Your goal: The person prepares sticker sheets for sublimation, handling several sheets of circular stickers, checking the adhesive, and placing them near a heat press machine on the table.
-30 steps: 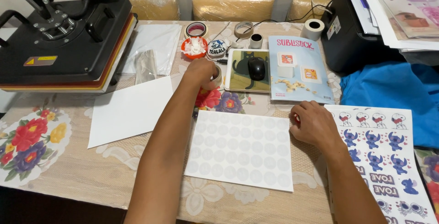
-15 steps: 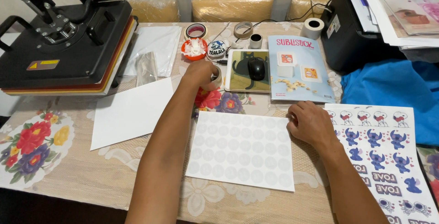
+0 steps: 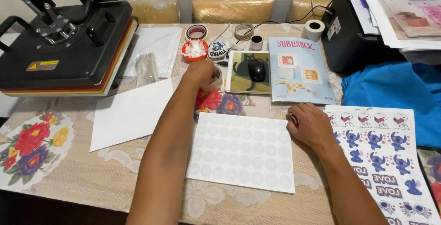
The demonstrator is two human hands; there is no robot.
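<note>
1. seen from above: a worktop (image 3: 82, 179) under a lace cloth with flower prints, heat press (image 3: 64, 45) at 10 o'clock, black printer (image 3: 353, 36) at 2 o'clock.
2. left hand (image 3: 200, 74) stretched toward 12 o'clock, fingers curled around a small roll of clear tape (image 3: 217, 76), grasping it just beside a mouse pad (image 3: 239, 71) bearing a black mouse (image 3: 257, 69).
3. right hand (image 3: 312, 125) at 3 o'clock, loosely closed, resting on the worktop; touching the right edge of a white sheet of round blanks (image 3: 242, 150); impossible to tell whether anything small sits under the fingers.
4. white sheet of round blanks flat at centre, all circles seemingly in place, none peeled.
5. printed cartoon sticker sheet (image 3: 386, 160) at 4 o'clock, uncut and lying flat, just beside the right hand.
6. plain white paper (image 3: 131, 112) at 9 o'clock, bare.
7. judged progress: early; materials laid out, tape being fetched, nothing yet taped, cut or pressed; heat press closed with nothing visible going in.
</note>
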